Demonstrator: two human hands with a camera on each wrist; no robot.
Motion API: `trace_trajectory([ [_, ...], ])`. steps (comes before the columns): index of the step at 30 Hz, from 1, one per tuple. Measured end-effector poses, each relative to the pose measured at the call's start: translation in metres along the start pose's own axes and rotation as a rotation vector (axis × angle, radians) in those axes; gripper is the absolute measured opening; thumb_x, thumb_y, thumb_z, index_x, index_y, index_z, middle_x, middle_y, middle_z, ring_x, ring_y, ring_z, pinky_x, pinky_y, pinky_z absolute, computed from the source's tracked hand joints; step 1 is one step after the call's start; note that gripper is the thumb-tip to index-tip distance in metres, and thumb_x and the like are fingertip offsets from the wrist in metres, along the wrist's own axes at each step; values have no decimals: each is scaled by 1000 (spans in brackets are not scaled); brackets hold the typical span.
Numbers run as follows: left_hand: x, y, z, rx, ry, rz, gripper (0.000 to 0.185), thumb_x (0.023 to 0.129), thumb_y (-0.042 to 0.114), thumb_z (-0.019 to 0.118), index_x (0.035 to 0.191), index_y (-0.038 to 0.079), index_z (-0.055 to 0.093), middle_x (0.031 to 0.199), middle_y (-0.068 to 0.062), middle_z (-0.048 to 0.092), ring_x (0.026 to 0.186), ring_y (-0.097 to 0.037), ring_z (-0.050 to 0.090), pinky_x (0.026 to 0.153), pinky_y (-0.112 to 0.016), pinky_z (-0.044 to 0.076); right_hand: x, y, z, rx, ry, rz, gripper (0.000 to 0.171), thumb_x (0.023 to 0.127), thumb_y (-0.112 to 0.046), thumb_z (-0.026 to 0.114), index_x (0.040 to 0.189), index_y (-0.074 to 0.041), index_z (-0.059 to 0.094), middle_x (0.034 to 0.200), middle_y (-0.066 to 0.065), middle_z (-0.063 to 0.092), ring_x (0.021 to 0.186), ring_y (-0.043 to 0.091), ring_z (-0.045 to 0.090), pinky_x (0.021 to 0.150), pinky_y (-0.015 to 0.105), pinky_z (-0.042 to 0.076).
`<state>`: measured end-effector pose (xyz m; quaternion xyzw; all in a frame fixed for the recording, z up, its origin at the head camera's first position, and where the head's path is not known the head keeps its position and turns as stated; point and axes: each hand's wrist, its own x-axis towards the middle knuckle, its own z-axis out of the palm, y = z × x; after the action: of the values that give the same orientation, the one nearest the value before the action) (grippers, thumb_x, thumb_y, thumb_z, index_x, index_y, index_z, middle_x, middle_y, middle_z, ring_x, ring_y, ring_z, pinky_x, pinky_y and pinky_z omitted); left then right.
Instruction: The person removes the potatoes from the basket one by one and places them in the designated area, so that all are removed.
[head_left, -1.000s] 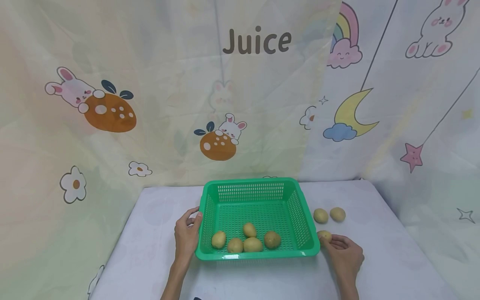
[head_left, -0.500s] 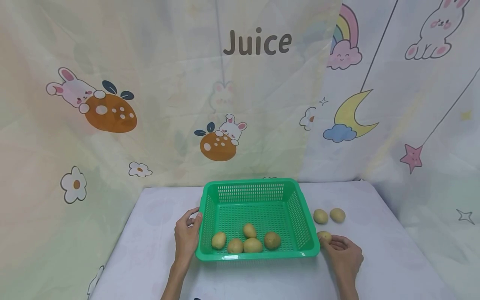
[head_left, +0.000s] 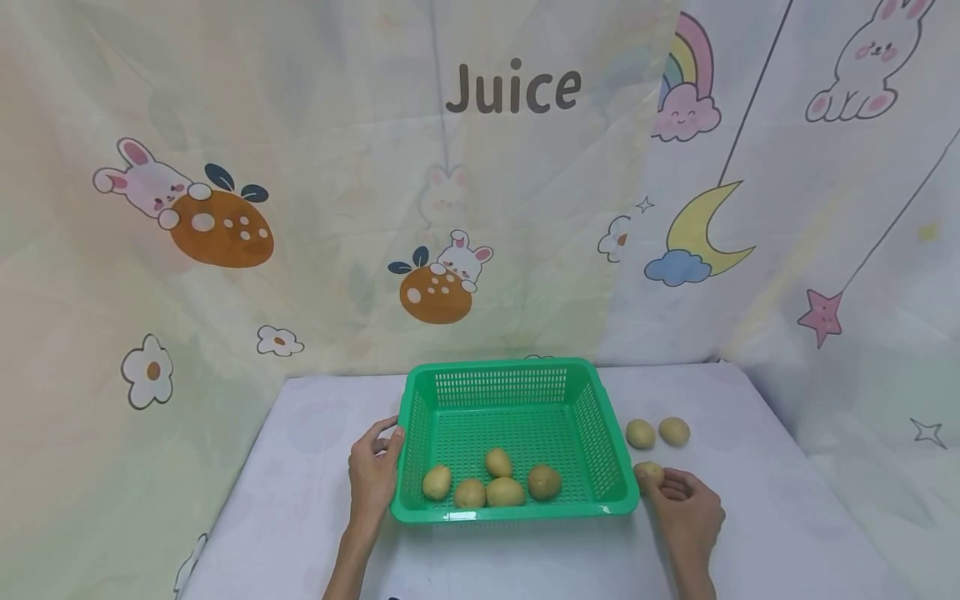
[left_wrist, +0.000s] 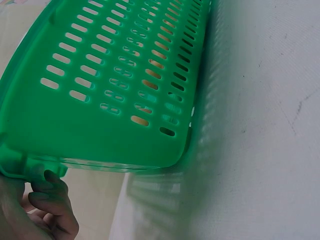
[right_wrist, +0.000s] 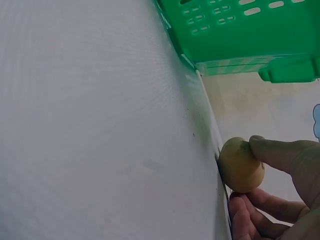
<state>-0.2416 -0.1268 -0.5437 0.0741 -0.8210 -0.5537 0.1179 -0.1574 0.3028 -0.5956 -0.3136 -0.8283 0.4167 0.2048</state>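
Note:
A green slotted basket (head_left: 516,369) stands on the white table and holds several small potatoes (head_left: 506,492) near its front wall. My left hand (head_left: 372,467) grips the basket's left rim; in the left wrist view its curled fingers (left_wrist: 52,200) sit under the rim of the basket (left_wrist: 100,90). My right hand (head_left: 684,508) rests on the table just right of the basket and pinches a potato (head_left: 648,472) between thumb and fingers. The right wrist view shows that potato (right_wrist: 241,165) touching the table, with the basket's corner (right_wrist: 240,35) above it.
Two more potatoes (head_left: 641,433) (head_left: 673,431) lie on the table right of the basket, beyond my right hand. A cartoon-printed curtain (head_left: 480,192) hangs close behind the table. The table's right edge falls off toward draped cloth (head_left: 862,467).

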Motion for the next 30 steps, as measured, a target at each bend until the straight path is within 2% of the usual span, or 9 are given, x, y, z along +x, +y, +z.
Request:
trace_trajectory([
  [9, -3, -2, 0, -27, -12, -8, 34, 112, 22, 63, 141, 5, 70, 84, -15, 78, 65, -16, 75, 60, -24, 57, -2, -5, -4, 27, -13, 28, 45, 99, -26, 83, 129, 5, 71, 120, 32, 77, 106, 43, 78, 66, 5, 45],
  [15, -2, -4, 0, -15, -6, -2, 34, 112, 22, 64, 140, 6, 71, 85, -15, 78, 66, -15, 74, 60, -24, 56, -3, -5, -4, 17, -32, 19, 46, 102, -31, 79, 130, 4, 70, 122, 32, 77, 107, 43, 78, 68, 10, 48],
  [22, 1, -4, 1, 6, -1, 6, 33, 112, 22, 64, 140, 6, 71, 85, -15, 78, 65, -15, 73, 61, -23, 55, -4, -7, -4, 4, -41, 9, 46, 102, -30, 78, 132, 4, 70, 126, 31, 76, 110, 44, 77, 70, 10, 49],
  [27, 2, -4, 1, 13, 1, 5, 33, 112, 22, 64, 139, 6, 72, 84, -14, 78, 65, -14, 73, 61, -23, 55, -4, -7, -4, -5, -32, 3, 45, 102, -31, 79, 131, 3, 71, 126, 31, 76, 111, 45, 76, 77, 22, 58],
  [30, 2, -4, 1, 8, 3, 9, 33, 111, 21, 64, 139, 6, 72, 84, -15, 78, 65, -15, 73, 61, -23, 55, -3, -6, -3, 0, -38, 0, 43, 103, -29, 78, 131, 3, 71, 126, 31, 75, 110, 44, 77, 75, 18, 57],
])
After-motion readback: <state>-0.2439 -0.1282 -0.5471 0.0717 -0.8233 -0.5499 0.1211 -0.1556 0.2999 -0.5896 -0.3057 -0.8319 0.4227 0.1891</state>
